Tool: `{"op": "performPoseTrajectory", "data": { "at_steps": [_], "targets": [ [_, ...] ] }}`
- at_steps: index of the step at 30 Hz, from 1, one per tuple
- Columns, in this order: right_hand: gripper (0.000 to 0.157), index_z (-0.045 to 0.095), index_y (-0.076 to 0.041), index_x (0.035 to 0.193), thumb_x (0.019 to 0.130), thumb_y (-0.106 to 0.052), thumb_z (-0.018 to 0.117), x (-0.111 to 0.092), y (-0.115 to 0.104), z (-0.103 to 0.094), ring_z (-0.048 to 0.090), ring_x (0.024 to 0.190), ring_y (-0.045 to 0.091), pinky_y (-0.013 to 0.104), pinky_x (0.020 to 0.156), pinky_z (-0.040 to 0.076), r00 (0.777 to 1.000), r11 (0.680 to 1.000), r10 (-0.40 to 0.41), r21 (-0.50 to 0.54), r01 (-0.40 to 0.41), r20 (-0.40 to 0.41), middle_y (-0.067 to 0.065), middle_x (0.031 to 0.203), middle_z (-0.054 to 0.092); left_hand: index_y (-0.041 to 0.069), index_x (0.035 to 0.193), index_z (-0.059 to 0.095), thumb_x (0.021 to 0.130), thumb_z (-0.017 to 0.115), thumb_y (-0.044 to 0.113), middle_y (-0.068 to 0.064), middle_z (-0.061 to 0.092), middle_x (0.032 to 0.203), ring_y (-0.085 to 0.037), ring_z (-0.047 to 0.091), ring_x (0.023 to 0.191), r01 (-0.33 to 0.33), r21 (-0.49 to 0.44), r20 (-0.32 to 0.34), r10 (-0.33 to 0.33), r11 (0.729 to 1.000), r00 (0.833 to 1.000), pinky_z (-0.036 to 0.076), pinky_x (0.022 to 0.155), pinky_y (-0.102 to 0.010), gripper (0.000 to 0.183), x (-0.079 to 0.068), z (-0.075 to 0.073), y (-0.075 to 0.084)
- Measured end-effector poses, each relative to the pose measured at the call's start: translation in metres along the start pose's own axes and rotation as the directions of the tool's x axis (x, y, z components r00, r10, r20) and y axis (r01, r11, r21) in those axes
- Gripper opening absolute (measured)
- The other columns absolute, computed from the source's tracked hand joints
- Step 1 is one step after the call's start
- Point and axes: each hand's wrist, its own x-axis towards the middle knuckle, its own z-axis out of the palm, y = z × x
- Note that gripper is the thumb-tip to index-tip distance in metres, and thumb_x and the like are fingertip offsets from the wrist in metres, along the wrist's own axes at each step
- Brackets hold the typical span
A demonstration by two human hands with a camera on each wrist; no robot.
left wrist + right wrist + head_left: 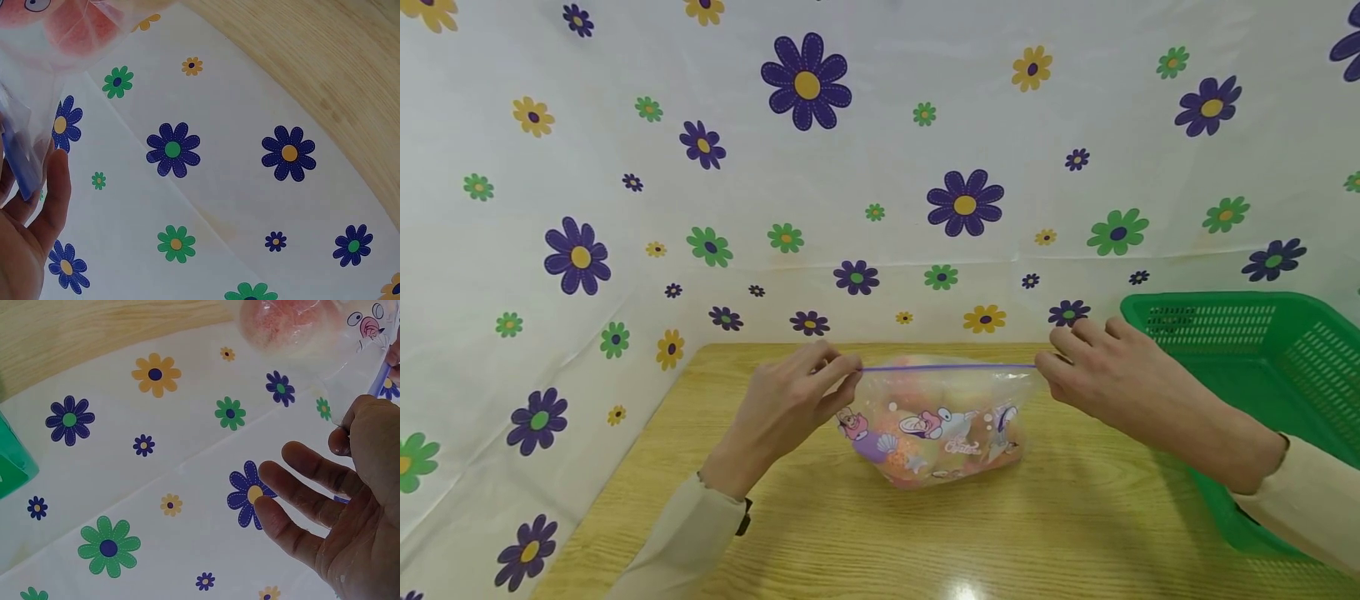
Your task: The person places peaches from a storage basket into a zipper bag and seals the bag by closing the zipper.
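A clear zip bag (940,450) printed with cartoon figures stands on the wooden table, filled with round pinkish-orange fruit. Its purple zip strip (947,367) is stretched straight along the top between both hands. At the strip's left end, my left hand (797,400) pinches the corner between thumb and fingers; the left wrist view shows the blue-purple strip end (22,162) there. My right hand (1120,383) pinches the opposite corner with thumb and forefinger. Its other fingers (300,487) spread away from the bag in the right wrist view. Through the plastic, a reddish fruit (284,325) shows.
A green perforated basket (1247,333) stands on the right, under and beside the right forearm. Behind and to the left of the wooden table (820,533) hangs a white cloth (880,158) with purple, green and yellow flowers.
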Motion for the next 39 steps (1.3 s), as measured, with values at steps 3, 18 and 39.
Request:
{"op": "performPoseTrajectory", "data": {
  "at_steps": [3,18,39],
  "targets": [
    [0.035,0.053,-0.014,0.092,0.086,-0.029,0.083,-0.0002,-0.0001,0.0002,0.052,0.076,0.023,0.033,0.059,0.042,1.000,1.000,0.001,0.003,-0.001,-0.003,0.004,0.085,0.054,0.015,0.100,0.071,0.087,0.079,0.012,-0.001,0.064,0.084,-0.010,0.058,0.061,-0.001,0.004,-0.003,0.001,1.000,1.000,0.040,0.044,-0.016,0.016,-0.0006,-0.0004,-0.0003],
    [0.033,0.054,-0.014,0.092,0.085,-0.027,0.084,0.0000,-0.0008,-0.0006,0.053,0.076,0.023,0.033,0.059,0.045,1.000,1.000,0.015,0.016,-0.015,0.008,0.004,0.085,0.056,0.016,0.100,0.071,0.086,0.079,0.013,0.000,0.064,0.085,-0.009,0.057,0.058,-0.003,0.017,-0.015,0.003,1.000,1.000,0.037,0.043,-0.016,0.016,-0.0026,-0.0028,-0.0023],
    [0.033,0.053,-0.014,0.091,0.085,-0.024,0.085,-0.0035,-0.0009,-0.0008,0.051,0.075,0.021,0.032,0.059,0.045,0.999,0.999,0.032,0.038,-0.032,0.013,0.003,0.084,0.055,0.016,0.099,0.070,0.087,0.078,0.013,0.000,0.064,0.084,-0.008,0.051,0.054,0.016,0.048,-0.006,-0.016,0.999,1.000,0.032,0.041,-0.015,0.015,-0.0077,-0.0070,-0.0054]
  ]
}}
